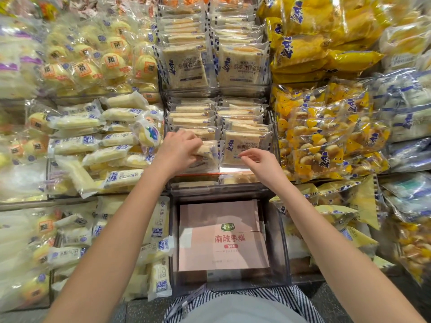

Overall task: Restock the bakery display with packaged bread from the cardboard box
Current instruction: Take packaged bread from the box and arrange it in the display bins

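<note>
Pink cardboard box (224, 234) sits below both hands. Left hand (179, 150) grips a toast packet (207, 151), seemingly slotting it before the row (193, 115) beyond; right hand (256, 160) touches the neighbouring packet (245, 145), grasp unclear, probably steadying it.

Two bare forearms, entering from 7 and 5 o'clock, uncovered as far back as the frame's edge. Left hand (179, 150) and right hand (258, 162) likewise bare. At 6 o'clock, a striped garment (291, 297): narrow dark and white stripes, cloth gathered in soft folds. Over its middle, a plain pale grey panel (245, 311), smooth, with stripes showing above and on both sides.
</note>
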